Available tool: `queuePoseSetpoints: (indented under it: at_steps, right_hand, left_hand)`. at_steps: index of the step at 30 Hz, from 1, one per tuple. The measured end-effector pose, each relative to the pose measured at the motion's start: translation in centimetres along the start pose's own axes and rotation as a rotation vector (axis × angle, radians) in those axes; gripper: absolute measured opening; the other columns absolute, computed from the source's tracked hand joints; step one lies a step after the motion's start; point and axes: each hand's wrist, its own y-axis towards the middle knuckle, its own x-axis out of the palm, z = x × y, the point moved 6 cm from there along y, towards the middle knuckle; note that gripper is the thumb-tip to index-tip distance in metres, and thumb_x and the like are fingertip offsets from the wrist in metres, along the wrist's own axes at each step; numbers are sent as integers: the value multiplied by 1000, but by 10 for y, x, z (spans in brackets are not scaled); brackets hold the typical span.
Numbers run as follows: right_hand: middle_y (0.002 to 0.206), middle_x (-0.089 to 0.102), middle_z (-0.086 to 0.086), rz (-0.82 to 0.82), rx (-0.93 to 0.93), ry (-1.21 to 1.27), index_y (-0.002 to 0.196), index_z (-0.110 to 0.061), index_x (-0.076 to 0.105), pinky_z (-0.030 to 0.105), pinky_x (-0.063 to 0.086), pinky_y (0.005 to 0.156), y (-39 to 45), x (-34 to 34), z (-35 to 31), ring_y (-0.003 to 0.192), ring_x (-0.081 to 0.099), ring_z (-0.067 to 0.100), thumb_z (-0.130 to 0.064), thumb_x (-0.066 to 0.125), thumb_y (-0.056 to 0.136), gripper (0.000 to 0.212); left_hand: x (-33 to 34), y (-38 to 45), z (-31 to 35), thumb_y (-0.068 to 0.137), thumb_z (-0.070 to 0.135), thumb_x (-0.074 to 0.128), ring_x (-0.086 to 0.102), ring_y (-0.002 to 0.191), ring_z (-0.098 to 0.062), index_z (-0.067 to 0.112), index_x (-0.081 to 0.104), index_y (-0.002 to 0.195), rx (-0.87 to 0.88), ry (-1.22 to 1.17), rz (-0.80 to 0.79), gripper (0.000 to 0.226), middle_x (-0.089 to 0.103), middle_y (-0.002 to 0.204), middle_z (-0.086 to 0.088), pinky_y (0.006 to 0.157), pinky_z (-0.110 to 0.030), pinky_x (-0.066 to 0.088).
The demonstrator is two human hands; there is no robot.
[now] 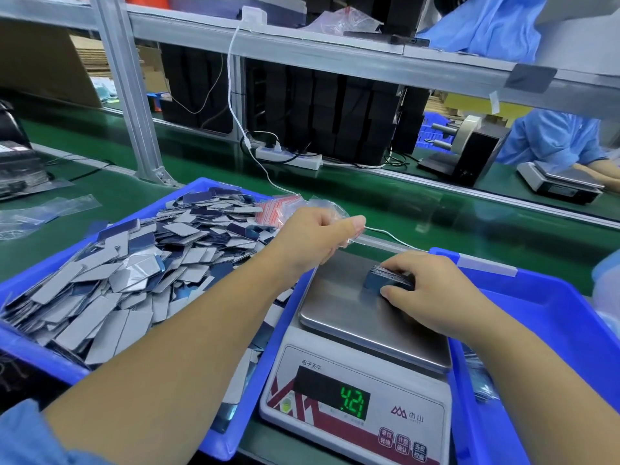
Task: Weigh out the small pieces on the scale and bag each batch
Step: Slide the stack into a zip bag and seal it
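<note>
Currently, status by item:
Scale (365, 374): sits on the green belt between 2 blue trays; steel pan on top, green display (353, 402) reads 4.21
Weighed batch (389, 280): small stack of dark blue pieces on the far right part of the pan, directly under the right hand
Right hand (432, 290): fingers curled over the stack and thumb against its near edge, clamped on the batch, which touches the pan
Left hand (315, 238): raised past the pan's far left corner, thumb and fingers pinching a clear bag (330, 209); well apart from the batch, with bare pan between the 2 hands
Loose pieces (134, 263): grey and dark blue rectangles heaped in the left tray (40, 360), left of the left forearm
Spare bags (273, 211): red-striped bundle at the far edge of the heap, just beside the left hand
Right tray (550, 317): blue, right of the scale; contents mostly hidden by the right forearm
White cable (389, 234): runs along the belt behind the scale
</note>
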Motion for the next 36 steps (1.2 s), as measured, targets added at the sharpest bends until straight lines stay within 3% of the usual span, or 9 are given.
queuePoseSetpoints:
  at_steps: [5,8,11,21,25,28,32,33,36]
  right_hand:
    - [95,64,-15,-7,12,-32,104,-33,71,4,36,68,0,0,2,85,55,-1,-28,67,87,19]
    - [95,63,-16,-21,21,-29,104,-34,70,5,35,68,0,0,3,87,55,-1,-30,67,87,18]
    - [96,64,-15,-32,21,-28,104,-34,70,5,34,69,0,1,3,88,55,2,-30,66,88,17]
    - [93,62,-18,-35,27,-36,104,-35,69,5,33,67,0,2,3,85,53,-1,-31,67,88,16]
    - [81,65,-18,-5,39,29,89,-38,67,8,37,59,0,-2,0,75,57,3,-27,70,87,12]
    - [70,66,-20,89,62,205,77,-39,66,9,40,55,0,-9,1,64,55,-2,-24,73,85,18]
    - [71,67,-17,182,58,367,81,-41,71,13,40,53,-2,-18,-1,57,52,1,-24,74,83,18]
    - [72,68,-18,198,51,390,81,-40,71,13,40,54,-3,-19,-2,58,53,1,-23,75,84,18]
    - [78,70,-19,243,35,496,85,-39,72,12,43,59,-5,-22,-5,65,60,3,-18,75,84,22]
  left_hand:
    - [6,1,-1,96,13,65,34,53,-11,6,57,74,8,-108,-63,24,47,59,2,50,-21,24]
    - [9,1,-6,95,3,63,36,53,-9,13,63,74,-34,-183,-119,23,50,61,3,47,-17,27]
    - [11,1,-10,95,0,61,39,55,-10,8,67,86,-73,-217,-131,14,55,63,1,49,-18,27]
    - [8,3,-10,96,27,66,18,47,-13,20,45,57,-52,-127,-59,45,29,51,2,45,-23,18]
    - [12,3,-10,97,31,65,21,51,-11,12,60,77,-69,-160,-93,28,35,75,-9,45,-21,18]
    - [12,5,-15,98,21,63,26,57,-11,15,74,81,-93,-191,-103,21,44,78,-7,46,-19,20]
    - [8,7,-19,94,14,66,31,57,-10,18,78,83,-130,-289,-89,17,54,69,5,46,-18,20]
    - [8,7,-19,90,17,69,32,57,-9,16,78,87,-137,-304,-89,9,53,71,2,47,-19,18]
    - [8,8,-21,87,25,72,33,56,-8,7,77,102,-143,-339,-75,23,46,86,-9,46,-21,17]
